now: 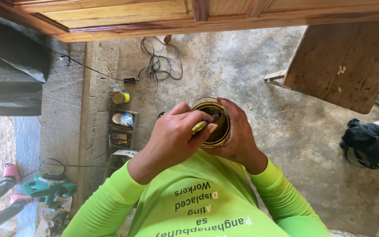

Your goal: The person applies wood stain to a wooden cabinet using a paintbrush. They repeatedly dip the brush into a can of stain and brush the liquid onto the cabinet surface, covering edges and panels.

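Note:
I hold an open round tin can [221, 131] with a golden inside in front of my chest. My right hand [240, 136] wraps around the can's right side and bottom. My left hand [172, 138] is closed on a thin yellow-handled tool [199, 127], whose tip reaches over the can's rim into the opening. The tool's end is hidden by my fingers and the can. Both of my sleeves are lime green.
A varnished wooden frame [163, 17] spans the top and a wooden panel [343, 61] leans at upper right. On the concrete floor lie tangled black cables [156, 66], a small can [120, 97], a small wooden crate [123, 129], a teal power tool [49, 188] and a black bag [371, 145].

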